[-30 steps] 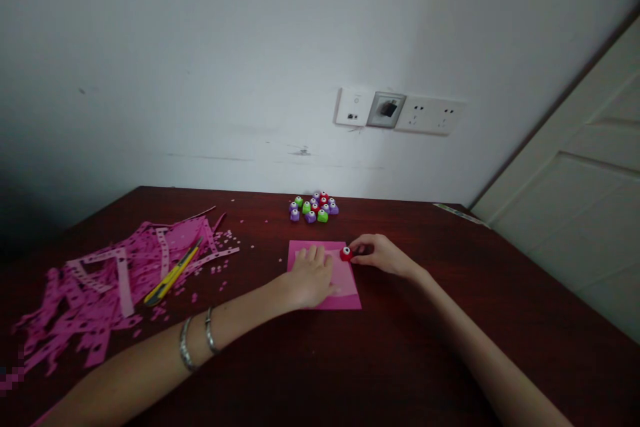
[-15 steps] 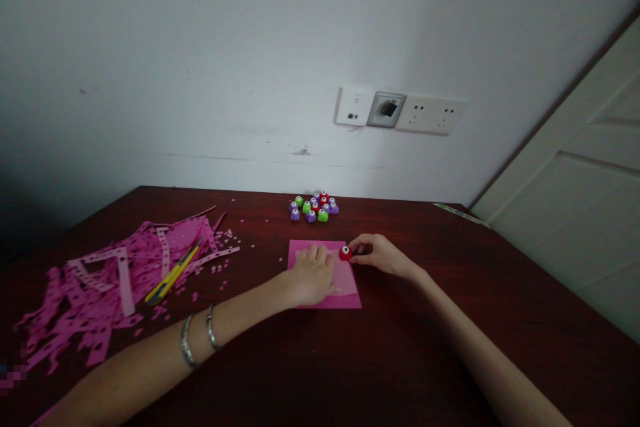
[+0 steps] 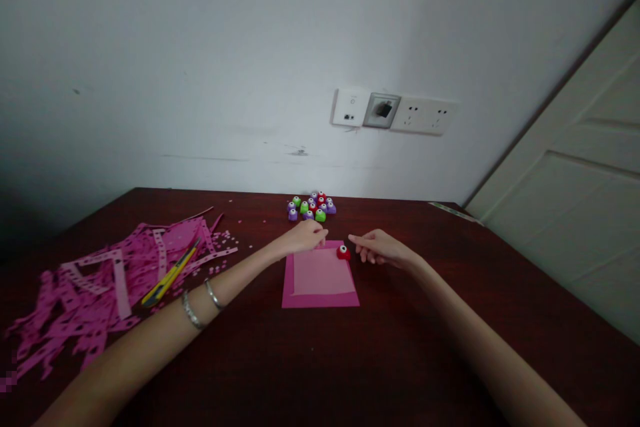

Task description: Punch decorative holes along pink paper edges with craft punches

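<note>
A pink paper sheet (image 3: pixel 320 278) lies flat on the dark wooden table (image 3: pixel 400 347), with a paler square on top of it. A small red punch (image 3: pixel 343 252) sits at the sheet's far right corner. My right hand (image 3: pixel 379 249) rests just right of the punch with its fingers stretched toward it, apart from it and holding nothing. My left hand (image 3: pixel 305 238) is at the sheet's far edge with its fingers drawn together. What they pinch, if anything, is too small to see. Two bangles (image 3: pixel 200 302) circle my left wrist.
A cluster of several green, purple and red punches (image 3: pixel 310 207) stands behind the sheet near the wall. At the left lie punched pink paper strips (image 3: pixel 85 293) and a yellow utility knife (image 3: pixel 167 275). Wall sockets (image 3: pixel 395 112) are above, and a door (image 3: pixel 575 193) is at the right.
My left hand has lifted off the middle of the sheet and moved to its far edge. My right hand has let go of the red punch, which stays on the corner.
</note>
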`<state>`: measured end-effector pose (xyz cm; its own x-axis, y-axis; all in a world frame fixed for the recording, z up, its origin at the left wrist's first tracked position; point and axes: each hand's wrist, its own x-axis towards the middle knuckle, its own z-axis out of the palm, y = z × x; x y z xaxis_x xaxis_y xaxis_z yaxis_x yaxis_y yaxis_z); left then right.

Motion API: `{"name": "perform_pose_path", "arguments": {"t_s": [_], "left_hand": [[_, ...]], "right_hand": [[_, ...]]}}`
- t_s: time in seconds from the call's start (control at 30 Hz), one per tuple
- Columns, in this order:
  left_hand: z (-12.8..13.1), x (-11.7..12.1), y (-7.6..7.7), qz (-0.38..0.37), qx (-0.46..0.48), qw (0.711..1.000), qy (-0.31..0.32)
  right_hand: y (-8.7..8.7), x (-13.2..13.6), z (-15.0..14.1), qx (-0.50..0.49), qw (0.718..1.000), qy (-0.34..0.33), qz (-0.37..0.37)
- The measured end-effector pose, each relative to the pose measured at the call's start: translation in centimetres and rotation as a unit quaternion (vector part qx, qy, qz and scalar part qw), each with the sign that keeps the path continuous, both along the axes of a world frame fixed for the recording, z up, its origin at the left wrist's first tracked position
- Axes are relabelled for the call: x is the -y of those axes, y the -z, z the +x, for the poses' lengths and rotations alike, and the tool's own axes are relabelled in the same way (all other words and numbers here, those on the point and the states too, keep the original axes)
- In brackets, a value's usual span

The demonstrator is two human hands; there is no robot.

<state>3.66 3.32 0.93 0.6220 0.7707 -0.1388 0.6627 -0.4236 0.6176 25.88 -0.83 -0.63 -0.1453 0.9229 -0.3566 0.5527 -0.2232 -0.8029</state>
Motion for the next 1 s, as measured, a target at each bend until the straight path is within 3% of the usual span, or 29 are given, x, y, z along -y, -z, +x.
{"name": "perform_pose_path", "arguments": {"t_s": [0.13,0.37,0.6,0.73,1.0], "left_hand": [[0.5,-1.3,-0.1,-0.106,0.017,0.994,0.015],[1.4,-2.2,-0.5,-0.164,-0.020,0.986,0.031],[2.4,-2.1,-0.9,-0.223,-0.012,0.972,0.073],[2.8,-2.0,-1.3,-0.244,-0.036,0.965,0.086],[3.4,-3.1,0.0,-0.339,-0.041,0.933,0.114]], "right_hand": [[-0.7,-0.5,-0.8,0.015,0.999,-0.025,-0.042],[-1.5,-1.1,-1.4,0.070,0.991,-0.075,-0.084],[-1.6,-1.5,-1.5,0.091,0.988,-0.107,-0.057],[-1.5,-1.8,-1.6,0.089,0.986,-0.112,-0.082],[-2.9,-2.1,-2.5,0.116,0.970,-0.153,-0.151]]}}
